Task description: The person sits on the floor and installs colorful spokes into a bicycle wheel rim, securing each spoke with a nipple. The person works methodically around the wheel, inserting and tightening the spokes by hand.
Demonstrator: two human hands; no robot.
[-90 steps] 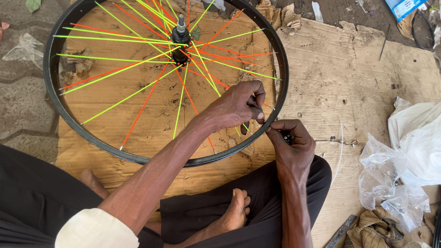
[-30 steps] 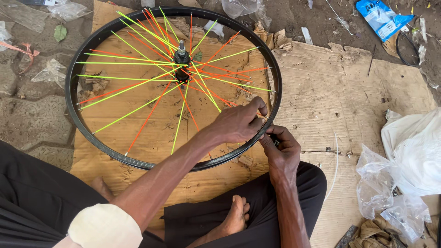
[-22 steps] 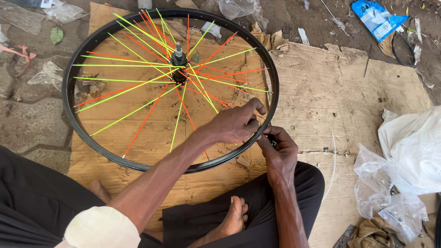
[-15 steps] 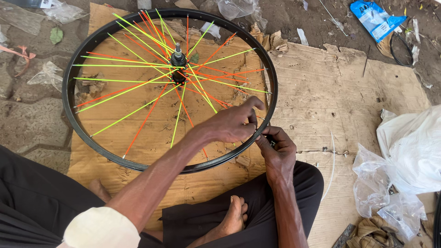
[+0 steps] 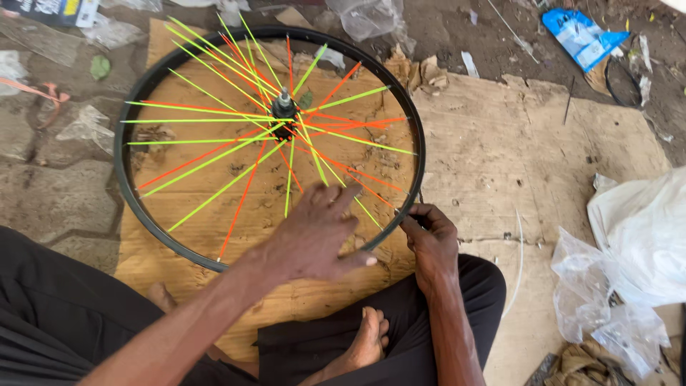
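L hand (image 5: 314, 239) spread flat over thin neon spokes (image 5: 214, 193) of round black rim (image 5: 128, 214); R hand (image 5: 429, 232) pinches rim edge w/ small tool, on rough cardboard (image 5: 514, 157).

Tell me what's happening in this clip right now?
A person sits on the ground with a bicycle wheel lying flat on cardboard in front of them. The wheel has a black rim and orange and yellow-green spokes running to a central hub. The left hand is spread open over the spokes near the rim's near edge. The right hand pinches at the rim's outer edge, fingers closed there; whether it holds a small tool cannot be told. Clear plastic bags lie to the right.
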